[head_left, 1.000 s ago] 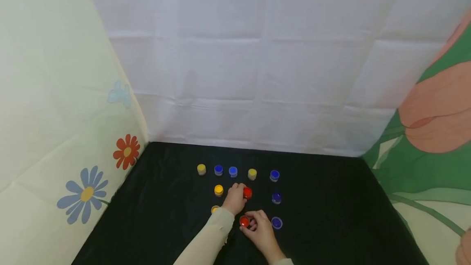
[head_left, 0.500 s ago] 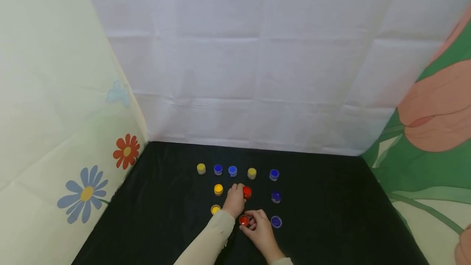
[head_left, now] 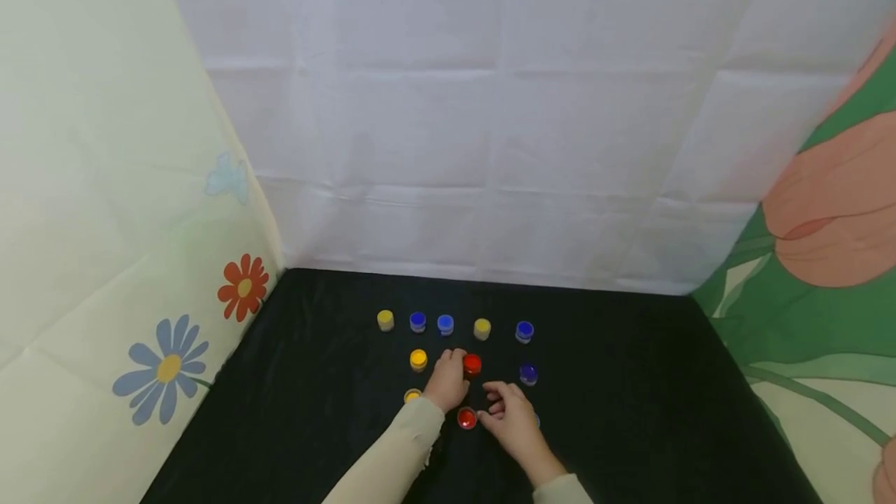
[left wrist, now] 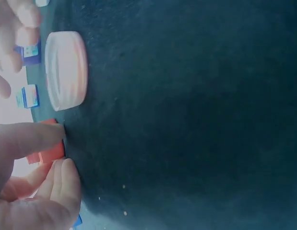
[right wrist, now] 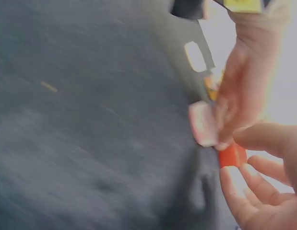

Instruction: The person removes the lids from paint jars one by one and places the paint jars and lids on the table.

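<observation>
At the left we see a cream cloth wall (head_left: 70, 146) printed with flowers, and beside it the black cloth (head_left: 315, 395). On it, in the back row and all small, round and plastic-looking, there are a yellow-topped jar (head_left: 385, 320), a deep-blue-topped jar (head_left: 418, 322), a lighter-blue-topped jar (head_left: 445, 324), a pale-yellow-topped jar (head_left: 481, 329) and, more apart, a bright-blue-topped jar (head_left: 524, 331). Nearer to us is an orange-yellow-topped jar (head_left: 418, 360), and before it a clear-rimmed yellow container (head_left: 412, 394), which the cream left sleeve (head_left: 388, 449) covers in part. On the other side stands a dark-blue-topped jar (head_left: 528, 374), while the right hand (head_left: 512, 417) hides most of a bluish round thing (head_left: 537, 421). A green cloth wall with pink tulips (head_left: 833, 239) closes the right side. In the middle, the left hand (head_left: 445, 381) pinches between its fingertips a bright red, glossy round jar (head_left: 473, 364) on the cloth. Just in front of it lies a low round container, clear-rimmed and red inside (head_left: 467, 418). The right fingers, beside its right edge, are loose and grasp nothing; whether the thumb touches the rim, we cannot tell.
</observation>
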Motion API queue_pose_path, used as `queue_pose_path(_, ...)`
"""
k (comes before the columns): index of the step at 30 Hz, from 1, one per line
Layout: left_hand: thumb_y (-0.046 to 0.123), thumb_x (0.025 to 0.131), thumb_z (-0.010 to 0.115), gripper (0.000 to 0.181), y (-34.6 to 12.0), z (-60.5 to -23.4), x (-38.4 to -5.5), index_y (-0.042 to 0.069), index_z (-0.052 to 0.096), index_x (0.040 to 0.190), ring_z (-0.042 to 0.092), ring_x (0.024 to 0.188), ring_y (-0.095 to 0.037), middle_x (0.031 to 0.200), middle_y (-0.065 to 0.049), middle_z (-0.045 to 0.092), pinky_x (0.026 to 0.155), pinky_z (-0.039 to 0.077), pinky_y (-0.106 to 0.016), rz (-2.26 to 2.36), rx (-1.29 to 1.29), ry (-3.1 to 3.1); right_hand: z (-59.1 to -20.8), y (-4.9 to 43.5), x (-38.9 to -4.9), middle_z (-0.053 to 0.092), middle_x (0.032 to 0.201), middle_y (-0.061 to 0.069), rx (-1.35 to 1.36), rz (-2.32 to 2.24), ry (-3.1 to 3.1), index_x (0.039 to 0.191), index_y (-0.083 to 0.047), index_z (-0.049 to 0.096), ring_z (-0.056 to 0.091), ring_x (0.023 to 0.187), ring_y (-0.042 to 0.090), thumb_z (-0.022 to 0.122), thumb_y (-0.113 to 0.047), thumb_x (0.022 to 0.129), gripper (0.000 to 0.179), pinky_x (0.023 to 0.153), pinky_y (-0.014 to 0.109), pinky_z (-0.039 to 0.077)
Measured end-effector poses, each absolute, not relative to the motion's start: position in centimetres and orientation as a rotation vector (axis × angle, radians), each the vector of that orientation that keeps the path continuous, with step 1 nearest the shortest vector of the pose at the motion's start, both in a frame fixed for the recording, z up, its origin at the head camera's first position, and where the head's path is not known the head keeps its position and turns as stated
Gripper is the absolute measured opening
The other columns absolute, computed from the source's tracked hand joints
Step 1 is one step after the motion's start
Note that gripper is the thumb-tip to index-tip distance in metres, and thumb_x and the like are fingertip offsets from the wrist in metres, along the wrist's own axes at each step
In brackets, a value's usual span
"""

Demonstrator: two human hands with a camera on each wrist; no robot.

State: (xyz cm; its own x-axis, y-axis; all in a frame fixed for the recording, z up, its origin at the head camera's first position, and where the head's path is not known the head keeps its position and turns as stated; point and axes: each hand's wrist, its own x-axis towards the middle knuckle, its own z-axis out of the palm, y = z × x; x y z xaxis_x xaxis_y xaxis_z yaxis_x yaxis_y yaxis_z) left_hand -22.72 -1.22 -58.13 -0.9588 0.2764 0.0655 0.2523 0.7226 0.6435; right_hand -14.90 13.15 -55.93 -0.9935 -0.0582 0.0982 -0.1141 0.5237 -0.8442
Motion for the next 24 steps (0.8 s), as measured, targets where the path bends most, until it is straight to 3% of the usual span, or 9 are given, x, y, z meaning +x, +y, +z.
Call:
queue_pose_path(8, 0.01, 0.088, 0.071, 0.043, -0.8, -57.4, -22.4, 0.002, 0.057, 0.128, 0.054, 0.092, -0.025, 0.112, -0.012, 0.054, 0.083, 0.054, -0.039, 1.241, 0.489, 2.9, -54.2, 15.4, -17.7, 0.061, 0.097, 0.011, 0.09, 1.37, -2.644, 0.113, 0.003, 0.066, 0.063, 0.082, 0.023, 0.076, 0.002, 0.086, 0.029, 0.072, 0.031, 0.057)
queue_pose_path(14, 0.007, 0.092, 0.067, 0.031, 1.2, -55.6, -23.1, 0.003, 0.063, 0.123, 0.059, 0.104, -0.027, 0.117, -0.012, 0.057, 0.094, 0.053, -0.041, 1.316, 0.564, 3.007, -53.8, 17.8, -20.6, 0.061, 0.097, 0.016, 0.047, 1.306, -2.563, 0.108, 0.005, 0.068, 0.066, 0.085, 0.028, 0.075, 0.004, 0.085, 0.024, 0.074, 0.03, 0.057)
queue_pose_path(21, 0.004, 0.092, 0.064, 0.032, 4.2, -54.1, -25.3, -0.001, 0.061, 0.123, 0.062, 0.101, -0.025, 0.116, -0.016, 0.059, 0.09, 0.053, -0.035, 1.342, 0.581, 2.875, -53.6, 20.9, -23.4, 0.063, 0.106, 0.028, -0.101, 1.343, -2.573, 0.112, 0.011, 0.063, 0.066, 0.096, 0.042, 0.071, 0.001, 0.088, 0.028, 0.086, 0.05, 0.055)
queue_pose_path(24, 0.003, 0.092, 0.064, 0.035, 5.1, -53.9, -26.3, -0.005, 0.059, 0.126, 0.064, 0.106, -0.029, 0.118, -0.02, 0.061, 0.092, 0.053, -0.037, 1.345, 0.565, 2.793, -53.7, 21.6, -24.3, 0.062, 0.112, 0.033, -0.142, 1.394, -2.639, 0.118, 0.013, 0.059, 0.065, 0.1, 0.045, 0.068, -0.001, 0.091, 0.031, 0.088, 0.052, 0.054)
